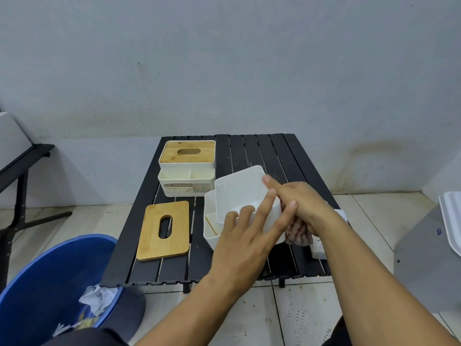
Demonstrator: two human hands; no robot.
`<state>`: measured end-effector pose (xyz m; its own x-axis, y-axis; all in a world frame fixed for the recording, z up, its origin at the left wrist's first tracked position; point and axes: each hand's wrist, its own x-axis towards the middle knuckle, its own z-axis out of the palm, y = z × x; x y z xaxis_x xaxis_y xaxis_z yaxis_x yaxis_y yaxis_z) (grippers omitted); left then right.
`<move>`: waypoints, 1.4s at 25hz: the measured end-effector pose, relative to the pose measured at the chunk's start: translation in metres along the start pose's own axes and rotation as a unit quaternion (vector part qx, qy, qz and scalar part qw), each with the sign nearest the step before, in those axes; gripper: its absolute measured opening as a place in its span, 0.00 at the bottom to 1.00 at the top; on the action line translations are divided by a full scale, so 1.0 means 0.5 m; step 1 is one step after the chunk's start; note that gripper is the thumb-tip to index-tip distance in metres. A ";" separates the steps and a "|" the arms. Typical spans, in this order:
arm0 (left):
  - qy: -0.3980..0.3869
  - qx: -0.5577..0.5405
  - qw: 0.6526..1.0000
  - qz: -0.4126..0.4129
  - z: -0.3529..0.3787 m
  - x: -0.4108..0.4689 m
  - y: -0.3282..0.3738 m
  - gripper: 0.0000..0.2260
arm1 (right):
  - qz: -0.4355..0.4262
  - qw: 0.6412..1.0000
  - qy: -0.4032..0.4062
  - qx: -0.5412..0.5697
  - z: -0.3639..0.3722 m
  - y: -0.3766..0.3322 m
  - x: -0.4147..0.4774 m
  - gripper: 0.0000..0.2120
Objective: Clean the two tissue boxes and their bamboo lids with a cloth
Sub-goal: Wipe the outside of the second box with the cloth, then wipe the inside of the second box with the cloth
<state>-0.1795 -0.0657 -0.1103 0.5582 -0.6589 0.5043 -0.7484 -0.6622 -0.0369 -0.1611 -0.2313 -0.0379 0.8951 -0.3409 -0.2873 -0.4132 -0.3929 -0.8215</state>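
Both hands work the open tissue box (239, 196), tipped on its side above the black slatted table (274, 151): left hand (245, 242) grips its wall, right hand (303, 204) presses a patterned cloth (298, 232) against it. Loose bamboo lid (163, 231) lies left; lidded box (187, 166) stands behind.

The patterned cloth (298, 232) is mostly hidden behind the right hand (303, 203), the blue plastic tub (50, 283) is cut off by the edge, and the far white box's label (183, 187) has fine print too small to read.
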 end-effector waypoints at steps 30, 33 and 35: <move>-0.189 -0.404 0.754 -0.483 -0.099 0.033 -0.199 0.18 | -0.310 0.944 0.030 -0.110 0.086 -0.034 -0.022 0.20; -0.216 -0.429 0.739 -0.473 -0.111 0.034 -0.194 0.28 | -0.271 0.897 0.008 -0.350 0.096 -0.048 -0.019 0.18; -0.232 -0.431 0.742 -0.459 -0.117 0.038 -0.197 0.31 | -0.183 0.882 -0.034 -0.433 0.087 -0.059 -0.010 0.15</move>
<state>-0.1160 0.0079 -0.0465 0.8879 -0.2565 -0.3819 0.1830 -0.5646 0.8048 -0.1461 -0.1808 -0.0337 0.9909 -0.0159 -0.1336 -0.0412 -0.9810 -0.1894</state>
